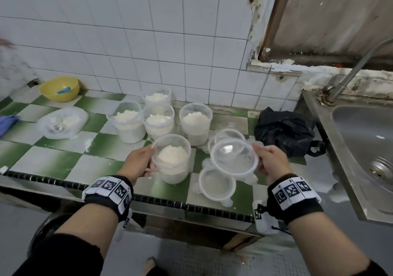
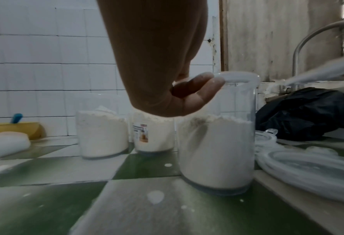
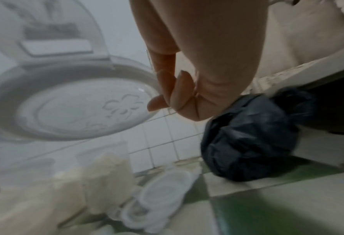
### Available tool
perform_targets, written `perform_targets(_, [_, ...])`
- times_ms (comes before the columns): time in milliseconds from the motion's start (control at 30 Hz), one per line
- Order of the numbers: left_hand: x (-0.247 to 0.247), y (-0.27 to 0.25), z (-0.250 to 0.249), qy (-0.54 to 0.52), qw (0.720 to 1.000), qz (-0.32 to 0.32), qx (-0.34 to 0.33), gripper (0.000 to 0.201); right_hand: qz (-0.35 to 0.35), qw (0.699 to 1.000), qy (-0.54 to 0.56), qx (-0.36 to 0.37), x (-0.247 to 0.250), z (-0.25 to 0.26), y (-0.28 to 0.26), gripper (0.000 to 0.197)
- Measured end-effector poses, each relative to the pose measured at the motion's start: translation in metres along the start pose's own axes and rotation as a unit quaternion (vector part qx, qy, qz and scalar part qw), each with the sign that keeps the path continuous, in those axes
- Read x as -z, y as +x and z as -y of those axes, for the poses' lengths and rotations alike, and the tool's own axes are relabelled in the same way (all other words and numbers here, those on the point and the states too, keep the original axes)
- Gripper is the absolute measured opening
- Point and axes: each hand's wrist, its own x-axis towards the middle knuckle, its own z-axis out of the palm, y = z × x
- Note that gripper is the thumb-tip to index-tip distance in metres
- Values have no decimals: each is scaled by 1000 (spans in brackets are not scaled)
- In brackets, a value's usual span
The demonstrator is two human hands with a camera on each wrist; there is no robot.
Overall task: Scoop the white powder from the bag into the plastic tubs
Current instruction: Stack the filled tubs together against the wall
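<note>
A clear plastic tub (image 1: 172, 159) (image 2: 215, 143) filled with white powder stands near the counter's front edge. My left hand (image 1: 140, 161) (image 2: 189, 93) grips its left side, fingertips on the rim. My right hand (image 1: 270, 161) (image 3: 177, 95) pinches the edge of a clear round lid (image 1: 234, 157) (image 3: 74, 101), held in the air to the right of that tub. Several more powder-filled tubs (image 1: 159, 116) stand behind. A clear bag of powder (image 1: 62, 121) lies at the left.
More lids (image 1: 217, 185) lie on the green and white tiled counter (image 1: 63, 165) under the held lid. A black bag (image 1: 285, 129) sits beside the steel sink (image 1: 365, 144). A yellow bowl (image 1: 59, 88) with a blue scoop stands by the tiled wall.
</note>
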Motion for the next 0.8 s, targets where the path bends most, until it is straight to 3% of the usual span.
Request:
perform_targets(167, [25,-6,0,-19,1000,0,24,32,71,995,56,-32,-74,17,-17,32])
perform_targets(267, [39,-10,-12,-9,999,-38,1,36,103,990,88,-40,-106,23,-30,30])
perform_targets(433, [53,-17,-51,-29,995,93,1,44,134,983,125,-34,-139,36,-44,25])
perform_targets(700, [79,8,-80,-161,976,120,83,29,169,970,171,23,-166,55,-57,8])
perform_targets(800, [89,18,-83,-180,969,155,70,19,174,963,201,30,-169,59,-58,10])
